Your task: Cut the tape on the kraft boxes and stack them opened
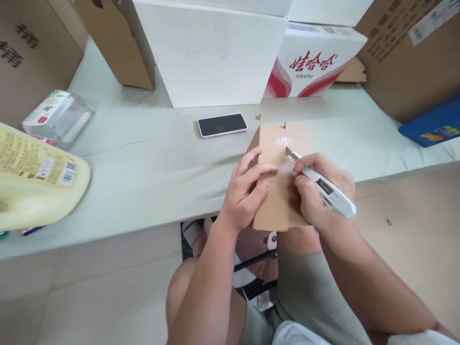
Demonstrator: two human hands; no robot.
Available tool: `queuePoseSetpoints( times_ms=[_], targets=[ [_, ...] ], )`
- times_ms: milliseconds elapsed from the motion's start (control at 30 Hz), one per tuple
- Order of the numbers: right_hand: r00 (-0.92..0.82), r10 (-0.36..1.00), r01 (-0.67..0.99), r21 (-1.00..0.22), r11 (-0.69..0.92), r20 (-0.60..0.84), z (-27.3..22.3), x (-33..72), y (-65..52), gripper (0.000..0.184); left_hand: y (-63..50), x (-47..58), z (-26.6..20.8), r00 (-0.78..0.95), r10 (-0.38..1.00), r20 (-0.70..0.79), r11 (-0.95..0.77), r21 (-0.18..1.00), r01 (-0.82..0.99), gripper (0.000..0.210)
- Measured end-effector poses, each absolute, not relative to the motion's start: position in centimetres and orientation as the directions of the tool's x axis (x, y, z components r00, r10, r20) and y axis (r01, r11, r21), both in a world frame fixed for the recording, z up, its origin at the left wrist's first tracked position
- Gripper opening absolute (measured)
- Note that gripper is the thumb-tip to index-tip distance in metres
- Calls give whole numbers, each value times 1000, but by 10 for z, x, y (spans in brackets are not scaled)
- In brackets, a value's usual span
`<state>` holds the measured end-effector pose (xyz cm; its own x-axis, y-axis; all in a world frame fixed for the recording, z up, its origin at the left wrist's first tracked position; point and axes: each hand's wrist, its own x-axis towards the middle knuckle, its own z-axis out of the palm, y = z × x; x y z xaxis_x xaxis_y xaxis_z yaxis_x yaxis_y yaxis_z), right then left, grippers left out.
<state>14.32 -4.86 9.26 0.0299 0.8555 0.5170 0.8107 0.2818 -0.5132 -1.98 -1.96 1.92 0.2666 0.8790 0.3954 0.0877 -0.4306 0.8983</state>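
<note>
A small brown cardboard box (272, 203) sits at the table's front edge, its near end sticking out over my legs. My left hand (247, 189) holds its left side, with fingers and thumb pressed on the top. My right hand (319, 184) is closed around a white utility knife (338, 199). The knife's blade is out, and its tip meets the seam along the box top, near a strip of shiny clear tape. Part of the box's right side is hidden behind my right hand.
Beyond the box lies a phone (223, 125). Large white boxes (219, 52) and a red-and-white carton (305, 62) line the back. On the left are a yellow jug (39, 177) and a clear plastic pack (59, 117). A blue box (431, 124) stands right.
</note>
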Motion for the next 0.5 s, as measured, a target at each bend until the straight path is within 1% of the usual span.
queuePoseSetpoints(
  times_ms=[100,267,500],
  targets=[
    [29,854,806,-517,288,520,93,143,-48,9,-20,-20,19,264,880,394,-428,900,84,31],
    [62,868,797,-548,254,492,92,144,-50,9,-19,-20,20,274,876,397,-437,893,103,31],
    [83,852,791,-554,259,517,87,147,-50,9,-13,-20,20,275,880,388,-419,905,64,31]
  ],
)
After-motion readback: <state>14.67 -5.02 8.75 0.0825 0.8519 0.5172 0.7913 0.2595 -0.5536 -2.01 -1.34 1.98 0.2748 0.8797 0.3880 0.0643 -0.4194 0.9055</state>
